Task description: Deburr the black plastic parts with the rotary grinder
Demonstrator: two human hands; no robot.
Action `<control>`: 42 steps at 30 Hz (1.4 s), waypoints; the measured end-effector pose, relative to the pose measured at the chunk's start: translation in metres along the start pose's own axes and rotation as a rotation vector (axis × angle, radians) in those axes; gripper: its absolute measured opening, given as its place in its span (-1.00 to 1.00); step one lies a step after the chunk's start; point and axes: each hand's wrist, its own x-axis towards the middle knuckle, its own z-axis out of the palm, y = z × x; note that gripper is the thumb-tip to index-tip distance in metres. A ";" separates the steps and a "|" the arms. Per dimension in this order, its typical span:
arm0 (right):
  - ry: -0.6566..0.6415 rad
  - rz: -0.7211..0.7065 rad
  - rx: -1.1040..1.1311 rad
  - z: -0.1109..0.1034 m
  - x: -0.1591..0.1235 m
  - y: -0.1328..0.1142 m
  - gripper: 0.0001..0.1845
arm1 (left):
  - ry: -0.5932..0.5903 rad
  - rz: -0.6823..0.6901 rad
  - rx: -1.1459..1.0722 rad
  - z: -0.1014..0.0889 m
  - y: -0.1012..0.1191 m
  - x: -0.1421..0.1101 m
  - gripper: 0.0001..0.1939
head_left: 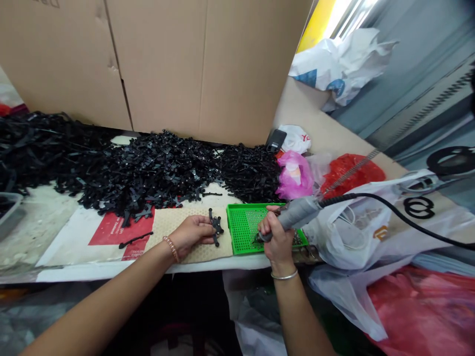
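The left hand (192,235) pinched with fingers curled; the right hand (276,235) was closed, its forearm angled upward.

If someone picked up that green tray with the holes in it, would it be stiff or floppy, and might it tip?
The green tray looks like moulded plastic with straight walls, so probably fairly stiff. Its open mesh suggests it is light. Being low and wide, it seems unlikely to tip, though the small pieces at its right end might slide if tilted.
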 end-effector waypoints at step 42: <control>-0.040 -0.026 -0.038 -0.001 0.002 0.008 -0.78 | 0.003 0.017 0.000 -0.001 -0.004 0.003 -0.86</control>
